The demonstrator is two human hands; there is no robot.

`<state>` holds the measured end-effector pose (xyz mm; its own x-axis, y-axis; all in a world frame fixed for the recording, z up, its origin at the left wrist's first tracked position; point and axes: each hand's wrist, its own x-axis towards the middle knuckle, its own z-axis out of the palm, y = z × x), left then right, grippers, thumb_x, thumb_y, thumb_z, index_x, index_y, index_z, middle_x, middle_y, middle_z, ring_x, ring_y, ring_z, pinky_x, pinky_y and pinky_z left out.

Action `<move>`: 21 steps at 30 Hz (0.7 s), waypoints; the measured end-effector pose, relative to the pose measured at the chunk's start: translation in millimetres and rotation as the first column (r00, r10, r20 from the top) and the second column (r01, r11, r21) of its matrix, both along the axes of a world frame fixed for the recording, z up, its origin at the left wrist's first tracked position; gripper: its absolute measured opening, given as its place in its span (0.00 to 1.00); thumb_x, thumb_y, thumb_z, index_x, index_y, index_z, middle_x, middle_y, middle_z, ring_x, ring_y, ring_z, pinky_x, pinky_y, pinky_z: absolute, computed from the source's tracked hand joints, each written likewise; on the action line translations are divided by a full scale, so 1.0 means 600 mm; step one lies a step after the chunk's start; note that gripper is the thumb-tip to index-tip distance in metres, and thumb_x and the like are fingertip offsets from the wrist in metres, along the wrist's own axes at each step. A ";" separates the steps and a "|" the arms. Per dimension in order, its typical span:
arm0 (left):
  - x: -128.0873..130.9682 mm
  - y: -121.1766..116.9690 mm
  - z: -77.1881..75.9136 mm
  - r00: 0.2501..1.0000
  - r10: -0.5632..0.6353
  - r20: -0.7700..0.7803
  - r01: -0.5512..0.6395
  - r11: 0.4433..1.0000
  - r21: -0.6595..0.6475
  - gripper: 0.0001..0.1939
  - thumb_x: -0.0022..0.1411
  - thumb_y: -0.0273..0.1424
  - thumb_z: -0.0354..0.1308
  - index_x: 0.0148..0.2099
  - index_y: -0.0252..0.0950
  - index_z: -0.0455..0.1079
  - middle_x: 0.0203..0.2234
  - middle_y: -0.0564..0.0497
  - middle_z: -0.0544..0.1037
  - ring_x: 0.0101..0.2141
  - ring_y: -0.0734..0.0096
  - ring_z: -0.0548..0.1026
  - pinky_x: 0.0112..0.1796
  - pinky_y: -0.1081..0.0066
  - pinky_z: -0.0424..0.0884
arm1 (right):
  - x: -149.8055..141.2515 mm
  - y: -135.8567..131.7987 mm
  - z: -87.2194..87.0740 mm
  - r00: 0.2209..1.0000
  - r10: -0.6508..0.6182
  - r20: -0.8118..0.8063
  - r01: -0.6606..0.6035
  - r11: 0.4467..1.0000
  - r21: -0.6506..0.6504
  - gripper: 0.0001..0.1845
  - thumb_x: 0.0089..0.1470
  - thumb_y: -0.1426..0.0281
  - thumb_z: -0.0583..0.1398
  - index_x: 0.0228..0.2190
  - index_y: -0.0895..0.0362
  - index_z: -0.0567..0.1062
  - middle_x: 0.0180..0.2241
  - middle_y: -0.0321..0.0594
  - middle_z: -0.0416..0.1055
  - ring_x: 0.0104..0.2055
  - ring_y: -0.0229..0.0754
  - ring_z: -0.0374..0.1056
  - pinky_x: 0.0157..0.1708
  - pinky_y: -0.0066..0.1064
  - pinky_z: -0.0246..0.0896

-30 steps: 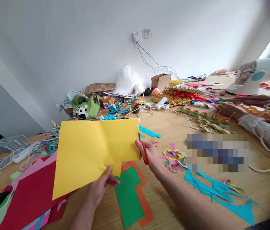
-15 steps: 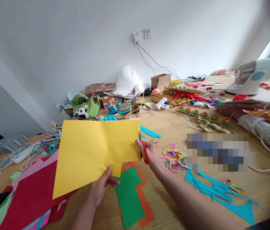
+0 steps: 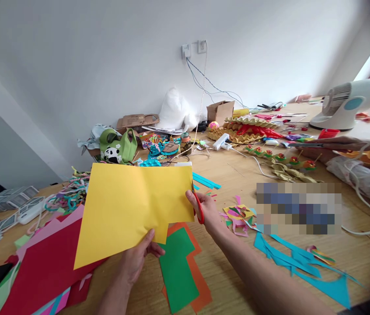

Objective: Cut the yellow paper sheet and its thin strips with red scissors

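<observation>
A large yellow sheet of paper [image 3: 122,201], with a notch cut from its lower right, is raised above the table. My left hand [image 3: 142,253] pinches its lower edge, thumb in front. Closed round red-handled scissors [image 3: 199,209] is my right hand [image 3: 206,208], at the sheet's right edge. Their dark blades show only in part beside that edge, so how far they are apart is hidden. Below lie a green paper piece [image 3: 178,267] with a stepped outline and an orange paper piece [image 3: 201,284] under it.
Red sheets [image 3: 47,258] are stacked at left. Blue paper strips [image 3: 303,262] and mixed scraps [image 3: 237,214] lie at right. Farther back are a green panda bag [image 3: 119,146], a power strip [image 3: 221,141] with a cable and a white fan [image 3: 339,105]. Another person's hand [image 3: 339,144] shows at right.
The yellow sheet has shifted slightly, its left side tilting a little inward to the right. Both hands keep their hold and have hardly moved.
</observation>
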<state>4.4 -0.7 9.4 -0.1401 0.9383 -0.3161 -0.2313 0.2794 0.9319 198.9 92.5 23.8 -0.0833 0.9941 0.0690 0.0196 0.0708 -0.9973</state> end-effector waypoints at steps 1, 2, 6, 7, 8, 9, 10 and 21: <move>0.000 0.000 0.001 1.000 -0.005 0.009 0.005 1.000 -0.003 0.19 0.45 0.42 0.65 0.31 0.31 0.69 0.15 0.49 0.75 0.20 0.66 0.74 0.25 0.70 0.67 | 0.000 0.001 -0.002 1.000 -0.008 0.005 0.008 1.000 -0.001 0.26 0.46 0.48 0.58 0.17 0.58 0.63 0.16 0.33 0.56 0.19 0.32 0.51 0.18 0.25 0.42; 0.000 0.000 0.001 1.000 -0.010 0.018 0.010 1.000 -0.006 0.18 0.45 0.42 0.65 0.30 0.31 0.69 0.15 0.49 0.75 0.20 0.67 0.74 0.25 0.70 0.67 | 0.000 0.002 -0.003 1.000 -0.012 0.009 0.012 1.000 -0.003 0.26 0.46 0.48 0.58 0.17 0.58 0.62 0.16 0.32 0.55 0.19 0.32 0.50 0.17 0.25 0.42; 0.000 -0.002 0.006 0.999 -0.009 0.040 0.010 1.000 -0.015 0.17 0.46 0.41 0.65 0.30 0.31 0.69 0.14 0.50 0.74 0.18 0.68 0.73 0.24 0.71 0.66 | 0.001 0.005 -0.004 1.000 -0.015 0.027 0.016 1.000 -0.022 0.27 0.43 0.47 0.59 0.16 0.57 0.61 0.15 0.30 0.53 0.17 0.31 0.49 0.16 0.24 0.40; 0.000 -0.003 0.007 0.999 -0.006 0.044 0.007 1.000 -0.016 0.17 0.45 0.40 0.66 0.31 0.32 0.69 0.13 0.50 0.74 0.18 0.68 0.73 0.23 0.71 0.66 | 0.001 0.005 -0.004 1.000 -0.018 0.025 0.018 0.999 -0.033 0.28 0.42 0.46 0.60 0.16 0.57 0.61 0.14 0.30 0.53 0.17 0.31 0.49 0.16 0.24 0.40; 0.000 -0.003 0.008 0.999 -0.004 0.047 0.005 1.000 -0.015 0.17 0.45 0.40 0.66 0.31 0.32 0.69 0.13 0.51 0.74 0.18 0.68 0.73 0.23 0.71 0.67 | 0.001 0.005 -0.005 1.000 -0.020 0.018 0.021 0.999 -0.047 0.28 0.42 0.46 0.60 0.16 0.57 0.62 0.14 0.31 0.54 0.16 0.31 0.49 0.15 0.24 0.40; 0.000 -0.003 0.009 0.999 -0.004 0.049 0.005 1.000 -0.012 0.17 0.45 0.40 0.66 0.31 0.32 0.69 0.14 0.51 0.74 0.18 0.68 0.73 0.23 0.71 0.66 | 0.001 0.006 -0.006 1.000 -0.025 0.010 0.025 0.998 -0.061 0.28 0.41 0.45 0.60 0.16 0.57 0.63 0.14 0.31 0.55 0.16 0.31 0.49 0.15 0.24 0.40; 0.000 -0.003 0.009 0.999 -0.005 0.052 0.005 1.000 -0.007 0.17 0.45 0.40 0.66 0.31 0.32 0.69 0.14 0.51 0.74 0.17 0.68 0.73 0.22 0.71 0.66 | 0.000 0.006 -0.007 1.000 -0.028 0.003 0.028 0.997 -0.073 0.28 0.41 0.45 0.60 0.16 0.58 0.63 0.13 0.31 0.56 0.16 0.31 0.50 0.15 0.24 0.40; -0.001 -0.003 -0.002 0.997 -0.041 0.068 0.042 0.999 -0.014 0.17 0.47 0.39 0.65 0.33 0.32 0.68 0.17 0.50 0.76 0.20 0.66 0.75 0.23 0.70 0.67 | 0.002 0.005 -0.007 0.997 -0.066 -0.029 0.063 0.992 -0.105 0.28 0.39 0.45 0.61 0.14 0.58 0.68 0.11 0.36 0.63 0.15 0.36 0.59 0.14 0.26 0.44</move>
